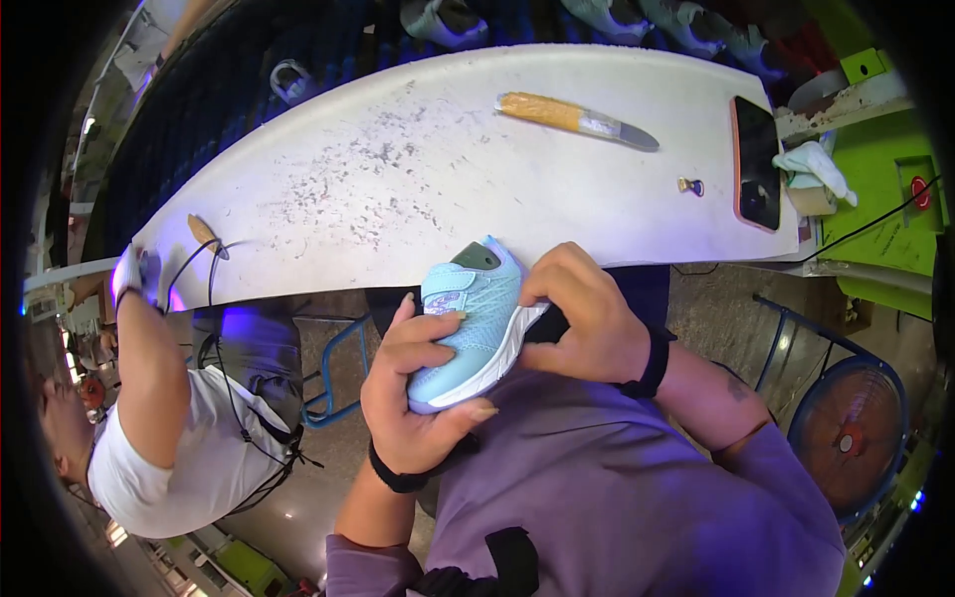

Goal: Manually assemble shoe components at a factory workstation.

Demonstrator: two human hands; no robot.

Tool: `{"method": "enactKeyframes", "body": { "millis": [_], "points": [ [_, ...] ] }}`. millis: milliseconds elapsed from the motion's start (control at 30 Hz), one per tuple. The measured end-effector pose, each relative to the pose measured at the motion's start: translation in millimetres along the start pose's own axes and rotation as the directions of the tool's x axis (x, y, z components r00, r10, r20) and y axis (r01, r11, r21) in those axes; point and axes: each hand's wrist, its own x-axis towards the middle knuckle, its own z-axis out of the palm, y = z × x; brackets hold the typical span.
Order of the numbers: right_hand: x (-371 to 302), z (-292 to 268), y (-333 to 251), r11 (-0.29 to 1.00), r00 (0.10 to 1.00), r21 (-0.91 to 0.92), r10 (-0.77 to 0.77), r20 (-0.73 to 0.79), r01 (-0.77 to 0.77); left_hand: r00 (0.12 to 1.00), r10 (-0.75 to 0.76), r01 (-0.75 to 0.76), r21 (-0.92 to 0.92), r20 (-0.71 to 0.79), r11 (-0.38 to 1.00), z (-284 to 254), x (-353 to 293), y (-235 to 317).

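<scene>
A light blue child's sneaker [476, 323] with a strap and a white sole is held up at the near edge of the white table. My left hand [413, 398] is closed around its toe end, thumb under the sole and fingers over the upper. At the sole's edge towards the heel, my right hand [592, 318] is closed with its fingertips pressed against the shoe. Anything small between those fingertips is hidden. A dark grey-green piece [479, 257] shows in the shoe's opening. Both wrists wear black bands.
On the white table [398, 109] lie a knife [577, 119] with a wrapped handle, a small metal piece [690, 186] and a phone [758, 164]. Shoes [445, 20] sit on the dark conveyor behind. Another person [179, 458] works at left. A fan [848, 438] stands at right.
</scene>
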Motion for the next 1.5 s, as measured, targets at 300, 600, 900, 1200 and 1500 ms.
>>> {"method": "enactKeyframes", "body": {
  "millis": [300, 600, 900, 1200, 1500],
  "points": [
    [8, 5, -1, 0.969, 0.981, 0.159, -0.183, -0.059, 0.190, 0.989, -0.146, 0.147, 0.076, -0.021, 0.986, 9, 8, 20],
    [14, 6, 5, 0.943, 0.951, 0.152, -0.276, -0.138, 0.296, 0.990, 0.099, -0.123, 0.260, 0.104, 0.958, 3, 15, 10],
    [8, 6, -38, 0.968, 0.968, 0.054, -0.242, -0.060, 0.246, 0.991, 0.074, -0.100, 0.255, 0.109, 0.962, 6, 22, 17],
    [9, 4, -19, 0.961, 0.963, 0.081, -0.261, -0.071, 0.266, 0.947, 0.252, -0.303, 0.295, 0.198, 0.906, 0, 24, 7],
    [20, 13, 9, 0.981, 0.981, -0.003, -0.193, -0.016, 0.193, 0.975, 0.177, -0.201, 0.188, 0.135, 0.962, -19, 10, -9]
  ]
}}
